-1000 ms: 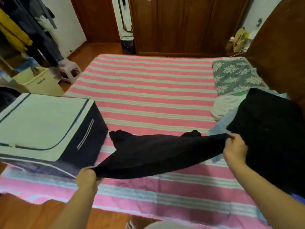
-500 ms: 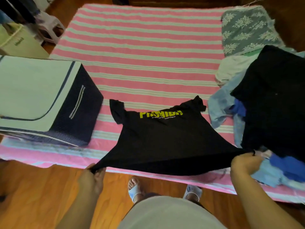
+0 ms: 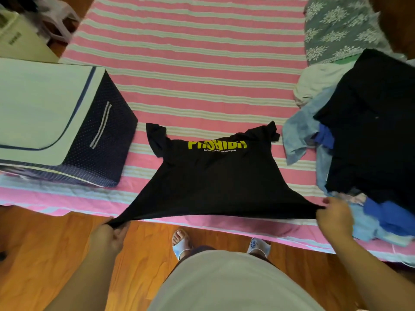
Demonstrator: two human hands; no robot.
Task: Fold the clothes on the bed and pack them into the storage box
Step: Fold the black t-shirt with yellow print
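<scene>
My left hand [image 3: 110, 234] and right hand [image 3: 334, 217] each pinch 1 near corner of the black shirt [image 3: 215, 182], stretched on the bed [image 3: 190, 63]. The storage box [image 3: 56, 122] sits left.

A matt black cloth T-shirt [image 3: 215, 176] with flat yellow print is seen at the centre. At 12 o'clock the bed [image 3: 190, 70] is covered in woven pink-striped cloth. At 9 o'clock a fabric storage box [image 3: 96, 140] shows dotted navy sides and a smooth pale lid. At 3 o'clock soft crumpled clothes [image 3: 368, 135] are piled. At 7 o'clock the wood floor [image 3: 45, 248] looks glossy.
</scene>
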